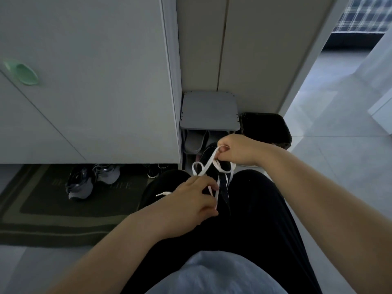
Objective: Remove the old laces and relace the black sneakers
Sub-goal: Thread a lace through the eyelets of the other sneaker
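Left hand point(191, 200) reaches in low over the lap, fingers curled round the white lace point(209, 161). Right hand point(237, 149), farther out, pinches the lace's loop above the black sneaker point(212, 175) standing between the knees.

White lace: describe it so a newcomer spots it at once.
Start at the black-trousered lap at lower centre, where a black sneaker lies between the knees. The white lace loops from the pinching right hand down to the left hand, the only loose ribbon against the black.
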Demonstrator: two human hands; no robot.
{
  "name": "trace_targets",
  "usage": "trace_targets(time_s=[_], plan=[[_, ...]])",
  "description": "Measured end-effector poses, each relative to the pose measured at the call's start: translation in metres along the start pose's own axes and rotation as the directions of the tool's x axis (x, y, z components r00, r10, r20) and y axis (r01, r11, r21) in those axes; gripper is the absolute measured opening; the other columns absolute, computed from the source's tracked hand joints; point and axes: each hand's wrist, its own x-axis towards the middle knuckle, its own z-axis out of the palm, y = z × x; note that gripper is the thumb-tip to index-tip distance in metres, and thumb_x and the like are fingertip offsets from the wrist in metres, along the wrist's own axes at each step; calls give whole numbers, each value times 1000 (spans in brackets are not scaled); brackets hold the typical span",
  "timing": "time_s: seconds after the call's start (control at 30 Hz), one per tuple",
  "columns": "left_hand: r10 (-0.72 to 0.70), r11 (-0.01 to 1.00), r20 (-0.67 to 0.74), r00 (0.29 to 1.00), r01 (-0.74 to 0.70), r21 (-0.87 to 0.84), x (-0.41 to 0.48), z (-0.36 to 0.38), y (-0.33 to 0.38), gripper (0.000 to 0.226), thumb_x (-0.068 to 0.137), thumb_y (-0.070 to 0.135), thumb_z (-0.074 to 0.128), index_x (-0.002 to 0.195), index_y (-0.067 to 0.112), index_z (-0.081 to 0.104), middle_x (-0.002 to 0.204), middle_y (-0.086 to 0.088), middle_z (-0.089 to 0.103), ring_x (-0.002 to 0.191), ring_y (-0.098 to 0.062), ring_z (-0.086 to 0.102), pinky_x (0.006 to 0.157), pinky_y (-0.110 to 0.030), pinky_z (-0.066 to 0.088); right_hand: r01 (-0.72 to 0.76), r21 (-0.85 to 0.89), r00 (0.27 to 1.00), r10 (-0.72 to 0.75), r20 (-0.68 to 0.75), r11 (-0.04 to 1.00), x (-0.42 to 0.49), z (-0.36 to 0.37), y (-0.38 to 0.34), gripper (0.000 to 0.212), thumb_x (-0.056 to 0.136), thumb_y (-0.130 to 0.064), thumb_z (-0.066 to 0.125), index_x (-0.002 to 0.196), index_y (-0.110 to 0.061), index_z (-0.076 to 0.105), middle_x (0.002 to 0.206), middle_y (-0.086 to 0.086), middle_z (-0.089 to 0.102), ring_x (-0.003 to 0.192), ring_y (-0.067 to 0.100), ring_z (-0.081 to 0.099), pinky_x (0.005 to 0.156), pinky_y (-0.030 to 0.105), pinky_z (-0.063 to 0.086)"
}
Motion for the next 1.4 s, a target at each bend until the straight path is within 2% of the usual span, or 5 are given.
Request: trace_targets(time_s=[0.2, 0.37, 0.53, 0.73, 1.4], plan=[[82, 830, 177, 981, 31, -557, -30, -21, 12, 28, 96, 33, 42, 80, 20, 60, 96, 6, 70, 111, -1, 57, 99, -23, 40, -22, 296, 998, 38, -48, 955, 12, -4, 15, 27, 93, -17, 51, 69, -15, 40, 94, -1, 69, 92, 10, 67, 85, 30, 50], [-395, 632, -90, 914, 199, -749, -23, -16, -9, 37, 98, 21, 40, 63, 12, 37, 46, -1, 40, 43, -15, 42, 80, -44, 56, 132, 316, 961, -43, -273, 940, -3, -24, 3, 23, 87, -16, 56, 65, -17, 50, 70, -3, 71, 67, 11, 63, 71, 30, 47], [-532, 785, 6, 847, 496, -370, -11, -10, -13, 26, 94, 42, 44, 87, 17, 50, 66, 5, 53, 56, -6, 49, 57, -23, 40, 140, 240, 983, -106, -149, 961, -6, -15, -10, 21, 86, -26, 62, 69, -17, 52, 63, -1, 63, 59, 7, 58, 70, 32, 49], [-317, 948, 104, 943, 311, 72, -15, -33, 15, 29, 96, 33, 44, 83, 12, 60, 73, 6, 54, 67, -7, 48, 53, -13, 30, 9, 189, 999, 1, -53, 982, 6, 15, 18, 28, 89, -36, 57, 78, -10, 56, 88, 12, 65, 82, 23, 63, 74, 36, 52], [-45, 999, 477, 878, 43, 16, -34, -56, 25, 26, 86, 34, 54, 66, 19, 61, 88, 11, 54, 84, -5, 52, 73, -23, 45, 133, 211, 981, -99, -165, 968, -6, 31, 22, 10, 93, -22, 55, 93, -24, 64, 95, -11, 62, 94, 5, 57, 83, 18, 42]])
